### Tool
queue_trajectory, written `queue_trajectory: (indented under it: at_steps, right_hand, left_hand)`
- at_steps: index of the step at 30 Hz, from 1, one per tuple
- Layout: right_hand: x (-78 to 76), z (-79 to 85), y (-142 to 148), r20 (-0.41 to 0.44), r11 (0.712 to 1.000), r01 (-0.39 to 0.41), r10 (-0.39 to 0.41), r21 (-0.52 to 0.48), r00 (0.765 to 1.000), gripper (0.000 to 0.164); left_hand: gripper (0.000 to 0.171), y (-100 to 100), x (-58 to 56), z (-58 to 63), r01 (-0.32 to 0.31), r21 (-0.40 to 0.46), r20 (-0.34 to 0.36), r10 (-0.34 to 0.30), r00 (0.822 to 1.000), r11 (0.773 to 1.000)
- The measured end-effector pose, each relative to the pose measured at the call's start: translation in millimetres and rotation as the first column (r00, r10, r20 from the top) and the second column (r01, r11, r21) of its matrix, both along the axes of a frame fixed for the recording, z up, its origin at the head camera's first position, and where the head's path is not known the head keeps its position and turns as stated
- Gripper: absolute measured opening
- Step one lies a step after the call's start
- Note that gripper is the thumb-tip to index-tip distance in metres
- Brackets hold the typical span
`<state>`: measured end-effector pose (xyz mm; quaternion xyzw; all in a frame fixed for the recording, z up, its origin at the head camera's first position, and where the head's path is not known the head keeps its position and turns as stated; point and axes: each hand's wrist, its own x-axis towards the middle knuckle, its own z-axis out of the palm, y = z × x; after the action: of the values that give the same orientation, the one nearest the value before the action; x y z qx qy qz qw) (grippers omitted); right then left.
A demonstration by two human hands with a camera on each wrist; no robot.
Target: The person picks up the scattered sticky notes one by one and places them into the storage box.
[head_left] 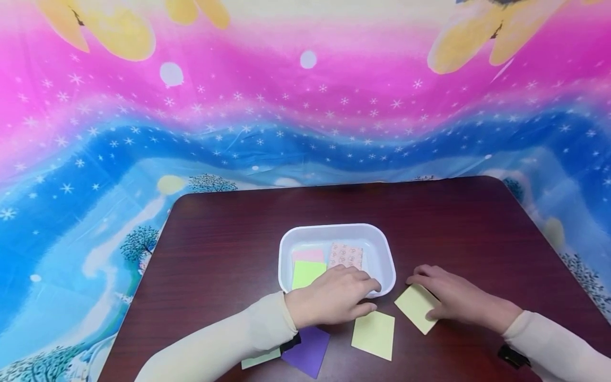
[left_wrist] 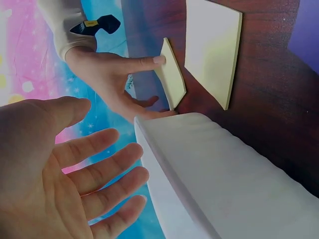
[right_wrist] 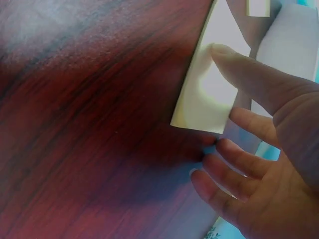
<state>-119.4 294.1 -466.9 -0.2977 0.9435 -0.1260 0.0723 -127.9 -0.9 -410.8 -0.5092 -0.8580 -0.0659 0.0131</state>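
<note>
While pinching the yellow notepad [head_left: 416,307] with the right hand [head_left: 452,297] beside the white tub [head_left: 385,259], holds nothing in the relaxed left hand [head_left: 334,296]. Expect a light, slightly bendy notepad; grip by opposite edges.

Snowflake-patterned pink and blue backdrop [head_left: 305,101], dark reddish table [head_left: 224,249]

Matt paper pad [head_left: 416,309], glossy wood-grained tabletop [head_left: 224,239]

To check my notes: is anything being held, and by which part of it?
The right hand holds a pale yellow pad near its edges, between thumb and fingers; the left hand holds nothing.
</note>
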Motion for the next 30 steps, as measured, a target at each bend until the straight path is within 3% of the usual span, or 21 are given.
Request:
queue_trajectory:
  at_steps: [10,18,24,30]
  right_hand:
    - [-0.9,-2.3,-2,-0.059,0.999,-0.022,0.021,-0.027,0.998,0.056]
    - [-4.2,1.6,1,0.072,0.995,0.008,-0.001,-0.098,0.997,0.046]
    - [-9.8,10.4,5,0.120,0.984,-0.039,0.060,-0.175,0.991,0.034]
    - [-14.5,17.1,5,0.165,0.984,-0.039,0.068,-0.176,0.984,0.019]
  left_hand:
    - [0.031,-2,0.6,-2.0,-0.003,-0.002,-0.007,0.003,1.000,1.000]
    - [0.029,-2,0.6,-3.5,0.003,0.006,-0.022,-0.003,1.000,1.000]
    - [0.028,-3,0.2,-3.8,-0.001,0.002,-0.019,0.001,1.000,1.000]
    - [0.028,-4,1.0,-5.2,-0.002,-0.006,-0.014,0.002,1.000,1.000]
